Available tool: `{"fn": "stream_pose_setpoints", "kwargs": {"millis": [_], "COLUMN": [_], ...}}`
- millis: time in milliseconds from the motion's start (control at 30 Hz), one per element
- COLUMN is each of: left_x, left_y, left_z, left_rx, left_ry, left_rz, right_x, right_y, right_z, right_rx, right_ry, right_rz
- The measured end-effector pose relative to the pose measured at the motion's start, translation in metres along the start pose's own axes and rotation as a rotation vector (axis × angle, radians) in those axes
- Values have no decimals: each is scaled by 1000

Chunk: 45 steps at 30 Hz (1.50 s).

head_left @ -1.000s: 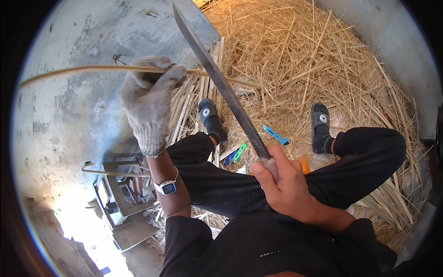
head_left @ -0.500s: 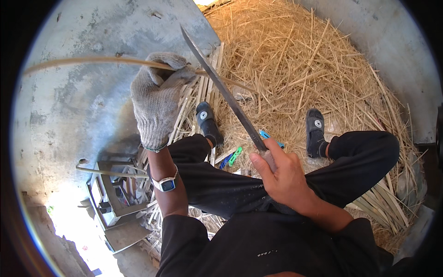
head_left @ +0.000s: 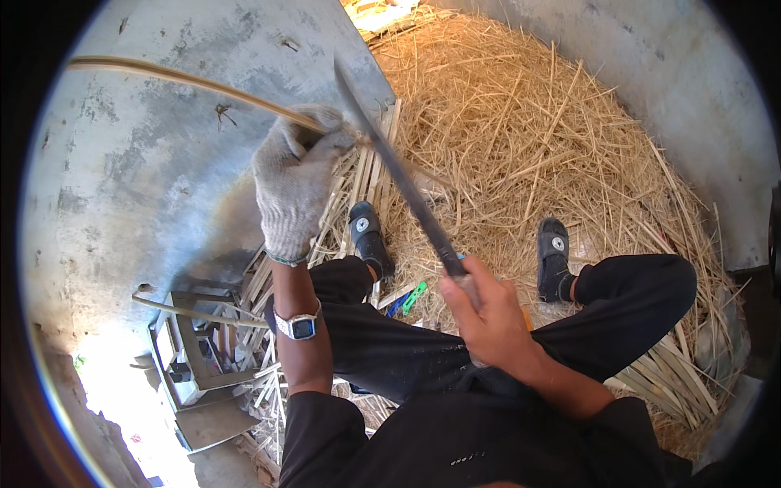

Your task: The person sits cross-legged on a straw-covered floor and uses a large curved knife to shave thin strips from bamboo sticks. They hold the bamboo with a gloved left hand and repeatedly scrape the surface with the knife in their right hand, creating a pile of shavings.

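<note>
My left hand (head_left: 294, 183), in a knitted grey-white work glove, is closed around a long, thin bamboo strip (head_left: 187, 80). From the glove the strip runs up to the far left, and its short end slopes down to the right behind the blade, slightly blurred. Bare fingers of my right hand (head_left: 496, 321) wrap the handle of a long machete (head_left: 400, 172). Its dark, narrow blade points up and left, crossing the strip just right of the glove. Whether blade and strip touch, I cannot tell.
Straw-like shavings (head_left: 504, 122) cover the floor between grey walls. Split strips (head_left: 358, 183) lie beside my left shoe (head_left: 370, 236), more (head_left: 671, 378) at lower right. Green (head_left: 415, 297) and blue plastic pieces (head_left: 398, 305) lie between my legs. A wooden frame box (head_left: 220, 378) stands at lower left.
The strip's long left end has swung upward, and its short end tilts lower. My gloved hand has shifted slightly right and down. The machete has moved slightly right and down, staying in my right hand.
</note>
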State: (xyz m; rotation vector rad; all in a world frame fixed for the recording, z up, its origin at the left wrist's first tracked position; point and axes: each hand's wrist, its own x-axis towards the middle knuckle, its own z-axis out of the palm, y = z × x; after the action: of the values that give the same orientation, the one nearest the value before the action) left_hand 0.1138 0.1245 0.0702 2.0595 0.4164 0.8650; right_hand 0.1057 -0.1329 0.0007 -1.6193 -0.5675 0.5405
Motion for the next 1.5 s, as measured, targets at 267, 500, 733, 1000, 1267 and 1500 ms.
{"fn": "stream_pose_setpoints", "kwargs": {"millis": [267, 500, 733, 1000, 1267, 1500], "left_x": [-5, -4, 26, 25, 57, -1], "left_y": [-24, -69, 95, 172, 224, 211], "left_z": [22, 88, 10, 4, -34, -4], "left_rx": [-7, 121, -372, -550, -612, -420], "left_ry": [-106, -140, -173, -254, -271, -201], "left_rz": [-169, 159, 284, 276, 210, 47], "right_x": [6, -6, -4, 33, 38, 47], "right_y": [50, 25, 5, -57, -142, -123], "right_z": [-13, -45, -104, -165, -176, -167], "right_rx": [136, 351, 471, 248, 14, -267], "right_ry": [81, 45, 61, 107, 101, 5], "right_rz": [233, 224, -62, -375, -611, -463]}}
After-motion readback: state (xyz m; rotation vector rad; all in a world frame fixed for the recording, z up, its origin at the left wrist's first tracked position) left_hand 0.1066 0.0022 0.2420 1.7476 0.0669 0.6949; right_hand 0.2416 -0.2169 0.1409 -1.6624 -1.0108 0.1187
